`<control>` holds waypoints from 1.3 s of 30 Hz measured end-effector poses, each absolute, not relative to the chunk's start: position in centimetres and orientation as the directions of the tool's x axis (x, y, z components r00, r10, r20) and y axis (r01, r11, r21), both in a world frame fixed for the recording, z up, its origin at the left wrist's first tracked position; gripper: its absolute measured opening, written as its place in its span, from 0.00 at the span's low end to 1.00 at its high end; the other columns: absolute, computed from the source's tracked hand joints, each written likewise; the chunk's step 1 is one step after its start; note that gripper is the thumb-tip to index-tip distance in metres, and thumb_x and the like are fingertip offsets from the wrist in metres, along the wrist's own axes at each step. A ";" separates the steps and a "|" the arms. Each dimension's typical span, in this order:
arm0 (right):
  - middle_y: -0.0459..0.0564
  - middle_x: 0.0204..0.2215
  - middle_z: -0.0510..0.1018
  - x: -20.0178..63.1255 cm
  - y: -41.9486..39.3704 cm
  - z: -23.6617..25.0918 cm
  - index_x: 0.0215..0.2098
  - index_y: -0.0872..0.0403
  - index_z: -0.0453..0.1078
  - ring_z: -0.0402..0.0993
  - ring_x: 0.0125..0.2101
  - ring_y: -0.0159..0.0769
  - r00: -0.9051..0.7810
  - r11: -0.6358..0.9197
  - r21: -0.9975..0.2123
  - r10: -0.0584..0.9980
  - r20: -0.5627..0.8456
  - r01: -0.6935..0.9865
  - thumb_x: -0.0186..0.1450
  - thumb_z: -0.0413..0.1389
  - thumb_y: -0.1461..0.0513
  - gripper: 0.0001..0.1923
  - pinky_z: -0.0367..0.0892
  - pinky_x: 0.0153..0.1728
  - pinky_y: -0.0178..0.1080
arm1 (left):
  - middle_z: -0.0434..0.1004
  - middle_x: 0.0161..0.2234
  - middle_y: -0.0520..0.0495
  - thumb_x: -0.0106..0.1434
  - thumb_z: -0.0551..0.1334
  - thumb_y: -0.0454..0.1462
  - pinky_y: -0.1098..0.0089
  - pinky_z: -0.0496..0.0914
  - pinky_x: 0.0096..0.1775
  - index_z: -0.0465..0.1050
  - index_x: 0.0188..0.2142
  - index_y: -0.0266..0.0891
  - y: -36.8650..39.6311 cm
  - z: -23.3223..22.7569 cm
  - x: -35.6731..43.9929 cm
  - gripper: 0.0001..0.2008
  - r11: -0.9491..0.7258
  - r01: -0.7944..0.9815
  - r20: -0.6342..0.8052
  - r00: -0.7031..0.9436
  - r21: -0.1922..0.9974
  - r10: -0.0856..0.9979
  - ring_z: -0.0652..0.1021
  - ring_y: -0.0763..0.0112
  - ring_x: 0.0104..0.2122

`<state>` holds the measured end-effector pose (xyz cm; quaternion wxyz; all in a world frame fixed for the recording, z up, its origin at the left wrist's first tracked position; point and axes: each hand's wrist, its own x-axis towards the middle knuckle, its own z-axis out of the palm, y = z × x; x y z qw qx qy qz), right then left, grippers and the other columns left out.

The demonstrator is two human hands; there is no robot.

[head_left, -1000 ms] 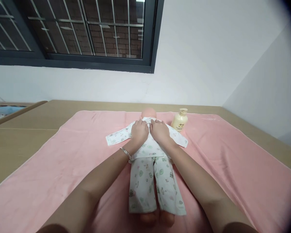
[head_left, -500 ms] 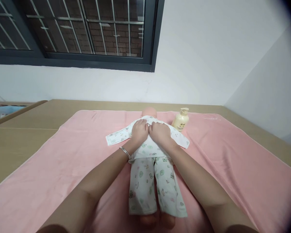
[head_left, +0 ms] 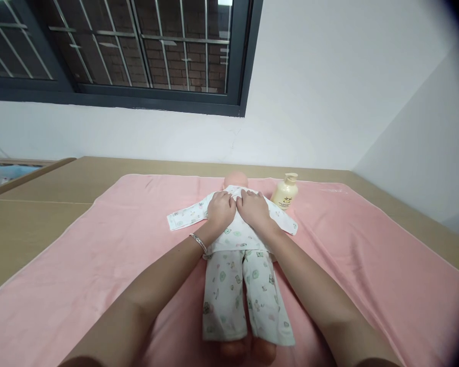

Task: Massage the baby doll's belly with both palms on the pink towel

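A baby doll lies stretched out on a pink sheet, its bald head at the far end and its feet toward me. It wears a white patterned top and matching trousers, sleeves spread to both sides. My left hand, with a bangle at the wrist, rests on the left of the doll's upper body. Beside it my right hand lies on the right half. Both hands are open, palms down, fingers resting on the cloth, thumbs close together. The doll's face cannot be made out.
A cream pump bottle stands just beyond the doll's right-hand sleeve. The pink sheet covers much of a wooden surface, which meets a white wall at the back. A dark-framed barred window is above.
The view has tilted very slightly, so the doll and bottle sit a little lower. Both hands stay on the doll's upper body; the right fingers look slightly more spread.
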<state>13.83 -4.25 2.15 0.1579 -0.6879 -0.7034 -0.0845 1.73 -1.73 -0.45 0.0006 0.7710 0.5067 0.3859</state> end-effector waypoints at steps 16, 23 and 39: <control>0.62 0.35 0.79 12.9 -5.7 2.5 0.38 0.63 0.74 0.75 0.40 0.46 -0.068 0.054 0.047 0.921 0.383 0.997 0.71 0.40 0.61 0.22 0.50 0.58 0.50 | 0.76 0.47 0.41 0.67 0.50 0.35 0.61 0.66 0.52 0.71 0.47 0.36 -1.8 0.3 1.6 0.15 -0.435 0.828 0.531 0.206 0.353 0.822 0.73 0.59 0.49; 0.61 0.58 0.68 14.7 -3.6 1.7 0.60 0.62 0.62 0.62 0.59 0.46 -0.037 0.090 -0.161 0.951 0.307 0.983 0.71 0.41 0.58 0.24 0.50 0.60 0.44 | 0.77 0.46 0.40 0.67 0.50 0.36 0.61 0.66 0.50 0.71 0.46 0.35 -1.9 0.1 1.6 0.15 -0.391 0.874 0.534 0.193 0.288 0.823 0.75 0.57 0.47; 0.59 0.42 0.78 14.1 -4.3 2.3 0.46 0.59 0.70 0.73 0.44 0.44 -0.001 0.036 -0.091 0.932 0.363 0.995 0.70 0.42 0.58 0.18 0.56 0.51 0.44 | 0.80 0.31 0.41 0.65 0.51 0.33 0.62 0.61 0.58 0.74 0.33 0.35 -2.4 -0.2 1.6 0.13 -0.447 0.886 0.638 0.274 0.124 0.720 0.79 0.63 0.34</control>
